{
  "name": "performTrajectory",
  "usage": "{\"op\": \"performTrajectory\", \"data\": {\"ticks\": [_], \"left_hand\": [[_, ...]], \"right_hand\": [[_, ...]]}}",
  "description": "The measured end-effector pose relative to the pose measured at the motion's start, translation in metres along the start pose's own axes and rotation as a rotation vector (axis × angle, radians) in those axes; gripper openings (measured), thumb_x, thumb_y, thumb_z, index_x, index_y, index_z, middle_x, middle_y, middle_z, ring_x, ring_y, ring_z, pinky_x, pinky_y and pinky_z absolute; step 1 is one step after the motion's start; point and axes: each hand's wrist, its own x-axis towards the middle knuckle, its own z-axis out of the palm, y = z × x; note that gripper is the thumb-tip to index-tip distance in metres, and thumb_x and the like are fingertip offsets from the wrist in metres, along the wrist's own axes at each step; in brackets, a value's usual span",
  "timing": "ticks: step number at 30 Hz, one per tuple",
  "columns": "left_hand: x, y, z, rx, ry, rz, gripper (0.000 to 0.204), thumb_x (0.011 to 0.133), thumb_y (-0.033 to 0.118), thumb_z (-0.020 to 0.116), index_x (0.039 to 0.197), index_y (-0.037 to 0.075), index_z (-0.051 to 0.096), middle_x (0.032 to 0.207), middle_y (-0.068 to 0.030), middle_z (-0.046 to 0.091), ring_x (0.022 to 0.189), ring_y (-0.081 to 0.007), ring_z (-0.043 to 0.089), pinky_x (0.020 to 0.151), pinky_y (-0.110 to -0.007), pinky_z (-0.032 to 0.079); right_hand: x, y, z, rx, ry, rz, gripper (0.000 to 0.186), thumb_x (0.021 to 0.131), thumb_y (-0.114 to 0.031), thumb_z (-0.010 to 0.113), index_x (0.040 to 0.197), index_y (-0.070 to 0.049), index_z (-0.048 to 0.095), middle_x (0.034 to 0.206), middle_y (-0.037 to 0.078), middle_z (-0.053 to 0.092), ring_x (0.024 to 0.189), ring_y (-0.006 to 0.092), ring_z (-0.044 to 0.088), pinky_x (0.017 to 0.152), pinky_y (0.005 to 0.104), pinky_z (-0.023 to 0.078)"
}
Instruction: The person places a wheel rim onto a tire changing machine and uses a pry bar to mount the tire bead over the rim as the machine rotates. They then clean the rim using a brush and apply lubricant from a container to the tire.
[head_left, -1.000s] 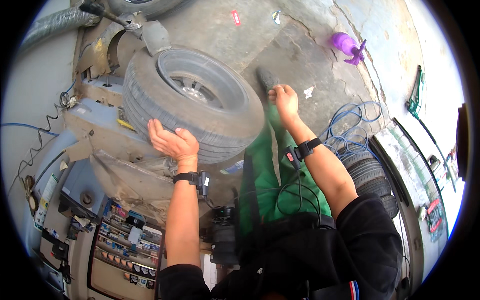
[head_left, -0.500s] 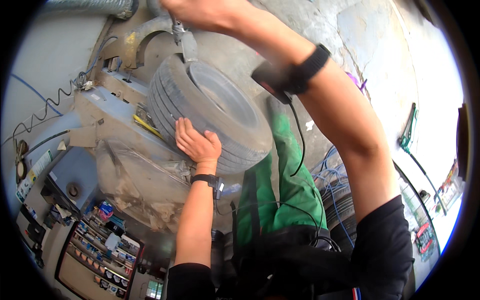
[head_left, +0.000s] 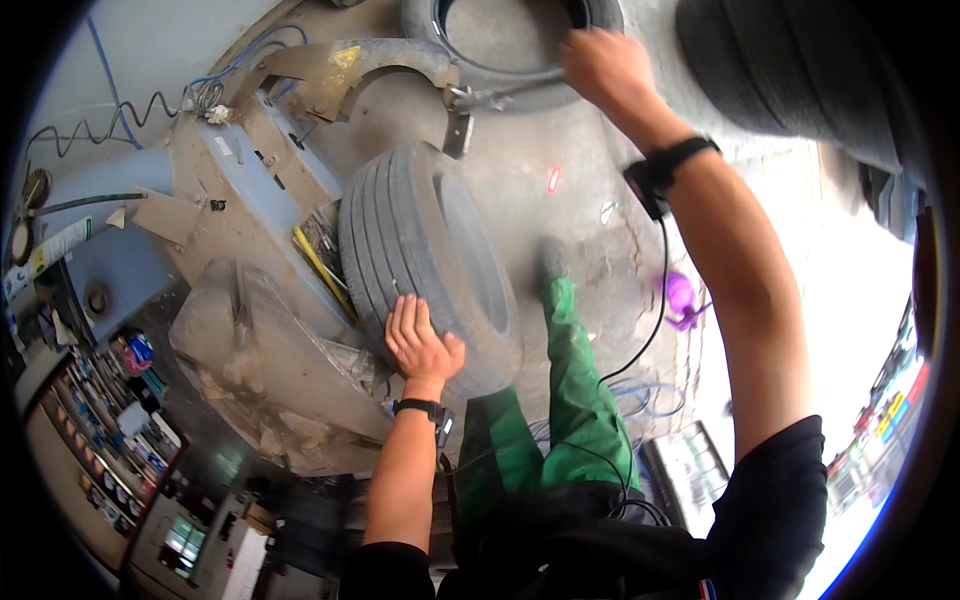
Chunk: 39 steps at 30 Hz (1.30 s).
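A worn wheel with a grey tyre (head_left: 375, 245) leans on the blue, dirt-coated tyre machine (head_left: 240, 200). Flat against its tread rests my left hand (head_left: 420, 345), open, with fingers stretched out. My right hand (head_left: 605, 70) is raised up and to the right, closed on a metal bar (head_left: 515, 93) that runs from the machine's bracket (head_left: 458, 130), which stands just clear above the tyre. A yellow tool (head_left: 320, 265) lies in the machine beside the tyre.
A loose tyre (head_left: 430, 30) lies at the top, beside several stacked tyres (head_left: 780, 75) at upper right. A purple bottle (head_left: 679, 295) and blue hose (head_left: 650, 398) are on the floor (head_left: 525, 180) near my green-trousered legs. A cluttered shelf unit (head_left: 95, 440) is at lower left.
My right hand has risen from beside my leg to the bar, which has swung right, with the bracket leaving the tyre. The view has shifted; my left hand stays on the more upright tyre.
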Motion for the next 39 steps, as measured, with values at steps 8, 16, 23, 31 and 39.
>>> {"op": "performTrajectory", "data": {"ticks": [8,16,23,31,39], "left_hand": [[-0.005,-0.003,0.008,0.03,-0.017,-0.012,0.059,0.098,0.035,0.04,0.141,-0.004,0.048,0.141,-0.0234,0.051,0.132,-0.0413,0.049,0.111,-0.057,0.034],[-0.003,0.0,0.004,0.04,-0.046,-0.005,0.058,0.098,0.036,0.039,0.14,-0.003,0.047,0.14,-0.0237,0.05,0.131,-0.0413,0.049,0.111,-0.057,0.035],[-0.004,-0.001,0.004,0.064,-0.035,-0.026,0.059,0.094,0.036,0.042,0.14,-0.001,0.049,0.14,-0.0208,0.052,0.132,-0.0392,0.051,0.111,-0.055,0.037],[-0.003,0.001,0.0,0.026,-0.012,-0.065,0.058,0.094,0.033,0.044,0.14,-0.001,0.048,0.141,-0.0203,0.053,0.134,-0.0393,0.051,0.113,-0.056,0.036],[-0.001,0.003,0.002,-0.003,0.004,-0.045,0.056,0.097,0.033,0.041,0.139,-0.004,0.049,0.141,-0.0223,0.052,0.134,-0.0399,0.05,0.114,-0.055,0.036]], "right_hand": [[-0.002,0.099,0.082,0.071,0.309,0.116,0.031,0.096,-0.035,0.059,0.075,-0.013,0.065,0.08,0.01,0.073,0.071,0.0358,0.07,0.064,0.0488,0.055],[0.085,0.152,0.068,-0.001,0.479,0.115,0.033,0.096,-0.037,0.056,0.078,-0.011,0.066,0.078,0.012,0.073,0.071,0.0387,0.07,0.063,0.05,0.056],[0.089,0.15,0.062,0.0,0.371,0.115,0.035,0.097,-0.041,0.053,0.083,-0.011,0.067,0.085,0.013,0.074,0.081,0.0384,0.071,0.072,0.0507,0.056],[0.022,0.11,0.075,0.075,0.38,0.019,0.031,0.096,-0.037,0.06,0.075,-0.013,0.062,0.076,0.009,0.07,0.073,0.035,0.07,0.063,0.0498,0.054],[-0.023,0.087,0.065,0.145,0.545,0.038,0.022,0.093,-0.025,0.066,0.077,-0.01,0.062,0.081,0.007,0.071,0.077,0.0326,0.067,0.066,0.047,0.052]]}}
